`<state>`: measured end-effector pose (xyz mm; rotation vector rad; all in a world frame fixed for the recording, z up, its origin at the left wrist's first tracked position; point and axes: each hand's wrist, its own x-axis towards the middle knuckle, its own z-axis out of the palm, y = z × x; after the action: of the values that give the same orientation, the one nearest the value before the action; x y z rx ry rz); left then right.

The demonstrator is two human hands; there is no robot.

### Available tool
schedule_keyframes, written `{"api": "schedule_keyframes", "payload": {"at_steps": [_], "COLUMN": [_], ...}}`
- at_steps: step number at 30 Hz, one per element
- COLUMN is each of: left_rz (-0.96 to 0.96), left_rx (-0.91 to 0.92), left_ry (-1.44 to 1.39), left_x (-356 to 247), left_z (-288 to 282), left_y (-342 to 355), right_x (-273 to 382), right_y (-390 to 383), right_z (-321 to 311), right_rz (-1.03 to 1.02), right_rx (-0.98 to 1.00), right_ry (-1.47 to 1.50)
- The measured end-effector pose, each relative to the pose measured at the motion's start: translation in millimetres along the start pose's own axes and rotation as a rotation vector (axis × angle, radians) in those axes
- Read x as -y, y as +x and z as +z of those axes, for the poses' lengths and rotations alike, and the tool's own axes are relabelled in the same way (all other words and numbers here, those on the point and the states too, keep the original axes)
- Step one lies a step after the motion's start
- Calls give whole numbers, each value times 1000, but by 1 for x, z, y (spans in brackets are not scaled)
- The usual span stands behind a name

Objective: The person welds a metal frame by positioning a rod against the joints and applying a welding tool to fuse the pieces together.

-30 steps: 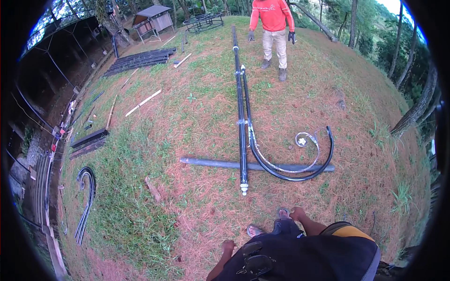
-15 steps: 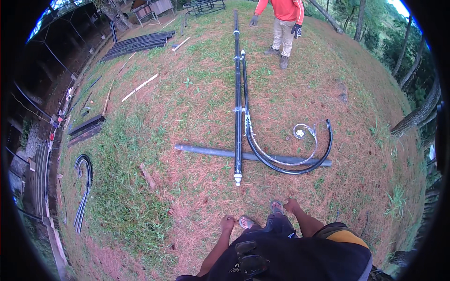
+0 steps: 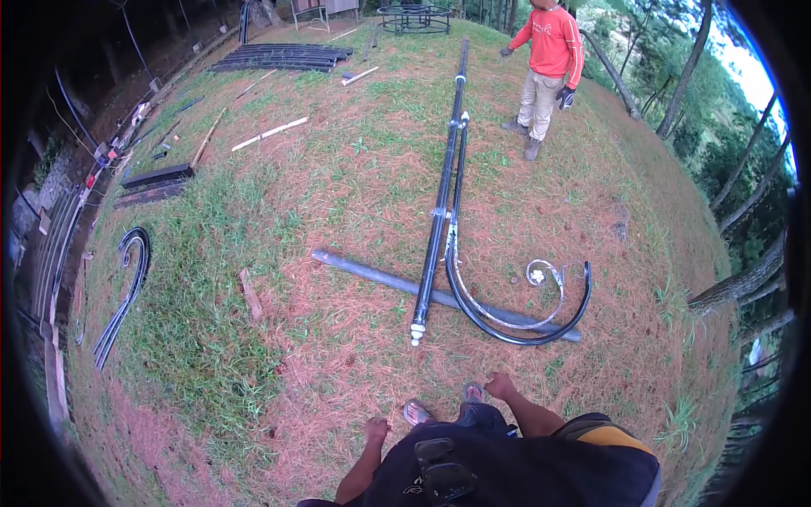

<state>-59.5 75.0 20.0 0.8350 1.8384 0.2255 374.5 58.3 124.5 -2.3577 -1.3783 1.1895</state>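
Note:
My left hand (image 3: 377,428) hangs low beside my left foot, its fingers loosely curled with nothing seen in them. Farther forward on the other side, my right hand (image 3: 500,386) is also curled and shows nothing held. Neither touches anything on the ground. Ahead lies a long black metal post (image 3: 439,220) with a pale finial at its near end. Joined along its right side is a black curved bracket (image 3: 524,340), with a whitish scroll (image 3: 559,296) inside the curve. Both rest across a grey pipe (image 3: 363,270).
A person in a red top (image 3: 553,42) and dark gloves stands beyond the post, right. Black scroll-ended bars (image 3: 127,296) lie left, near a wood piece (image 3: 251,294). Stacked black bars (image 3: 279,57) lie far left; a tree trunk (image 3: 743,279) leans at the right.
My view has tilted up and turned, so the post now appears slanted and more of the person in red shows. Both my hands stay low and curled.

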Motion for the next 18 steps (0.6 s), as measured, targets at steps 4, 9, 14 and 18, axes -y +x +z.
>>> {"api": "schedule_keyframes", "payload": {"at_steps": [4,9,14,18], "left_rz": [-110,-199,-125,-94], "left_rx": [7,-5,-151,-28], "left_ry": [-27,-108,-2,209], "left_x": [9,11,76,52], "left_z": [16,17,-29,-27], "left_y": [-3,-14,33,35], "right_x": [-3,-1,47,32], "right_y": [-6,-5,29,77], "right_z": [5,19,54,54], "right_rz": [29,47,-140,-329], "right_rx": [29,81,144,235], "right_ry": [-50,-139,-229,-409]}}
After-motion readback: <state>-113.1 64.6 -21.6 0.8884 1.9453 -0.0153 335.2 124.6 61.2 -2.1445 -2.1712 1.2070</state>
